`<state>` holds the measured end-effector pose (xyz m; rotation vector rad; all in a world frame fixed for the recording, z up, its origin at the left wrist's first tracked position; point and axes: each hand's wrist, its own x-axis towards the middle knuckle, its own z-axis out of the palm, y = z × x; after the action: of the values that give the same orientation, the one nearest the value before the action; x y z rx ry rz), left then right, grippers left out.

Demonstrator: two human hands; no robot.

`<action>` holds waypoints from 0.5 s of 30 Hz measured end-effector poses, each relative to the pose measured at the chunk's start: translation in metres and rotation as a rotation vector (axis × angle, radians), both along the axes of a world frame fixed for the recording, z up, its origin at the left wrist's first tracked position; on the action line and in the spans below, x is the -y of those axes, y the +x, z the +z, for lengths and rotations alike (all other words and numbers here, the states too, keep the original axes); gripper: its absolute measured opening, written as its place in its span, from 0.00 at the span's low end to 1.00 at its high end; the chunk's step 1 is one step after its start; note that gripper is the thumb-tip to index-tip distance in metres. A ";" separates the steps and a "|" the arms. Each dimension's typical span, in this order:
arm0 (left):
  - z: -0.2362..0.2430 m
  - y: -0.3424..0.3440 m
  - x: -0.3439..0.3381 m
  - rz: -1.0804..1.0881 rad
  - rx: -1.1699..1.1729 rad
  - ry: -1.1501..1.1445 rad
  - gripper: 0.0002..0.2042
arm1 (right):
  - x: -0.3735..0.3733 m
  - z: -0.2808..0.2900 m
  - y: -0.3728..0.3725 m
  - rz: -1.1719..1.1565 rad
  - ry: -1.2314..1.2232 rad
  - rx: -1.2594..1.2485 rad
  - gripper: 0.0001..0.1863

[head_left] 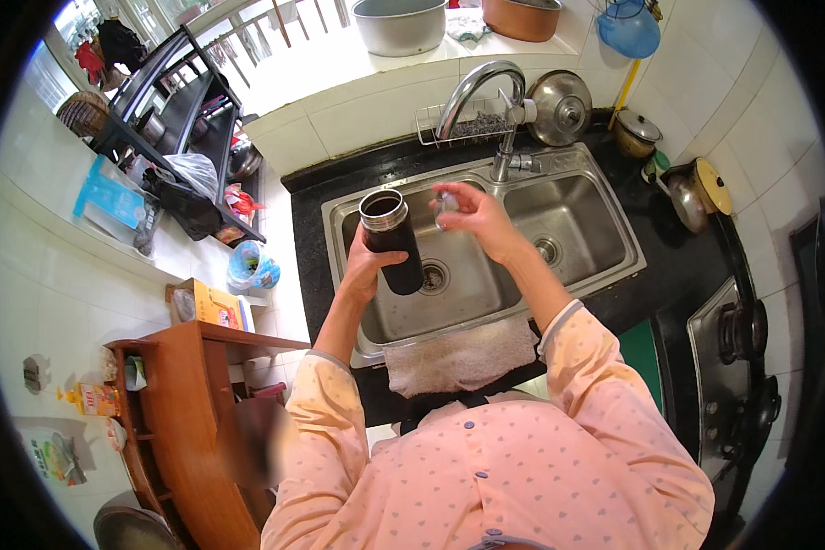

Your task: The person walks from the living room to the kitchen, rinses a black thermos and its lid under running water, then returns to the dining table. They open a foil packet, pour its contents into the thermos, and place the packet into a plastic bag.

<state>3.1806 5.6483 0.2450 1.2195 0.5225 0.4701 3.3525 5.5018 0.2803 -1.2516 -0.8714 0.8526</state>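
Observation:
My left hand (372,268) is wrapped round a black insulated bottle (396,236) and holds it tilted over the left basin of the steel double sink (339,240). Its mouth, ringed by a bare metal neck, is uncovered. To the right of that neck, my right hand (482,220) pinches a small grey, shiny thing (446,207) between thumb and fingers. That thing is blurred, so its kind does not show. It is apart from the bottle. Behind my right hand rises the curved chrome faucet (509,110); no water runs from it.
A pale cloth (463,356) hangs over the sink's front edge. A wire rack (467,125) and a metal lid (560,108) stand behind the faucet. Pots, one being a small lidded pot (636,134), sit at the right corner, with a gas stove (720,385) nearer. A wooden cabinet (183,412) stands left.

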 end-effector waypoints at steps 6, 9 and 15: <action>-0.006 0.000 -0.010 0.067 -0.426 1.428 0.34 | -0.001 -0.005 0.008 -0.122 -0.461 1.112 0.29; -0.007 -0.001 -0.028 0.023 -0.627 2.106 0.31 | 0.001 -0.009 0.012 -0.158 -0.378 1.093 0.29; -0.016 0.002 -0.050 -0.059 -0.611 2.419 0.22 | -0.011 -0.001 0.016 0.168 -0.193 0.138 0.28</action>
<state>3.1827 5.6986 0.2285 3.7552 0.1695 0.5713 3.3685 5.5124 0.2788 -1.4323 -1.0345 1.0123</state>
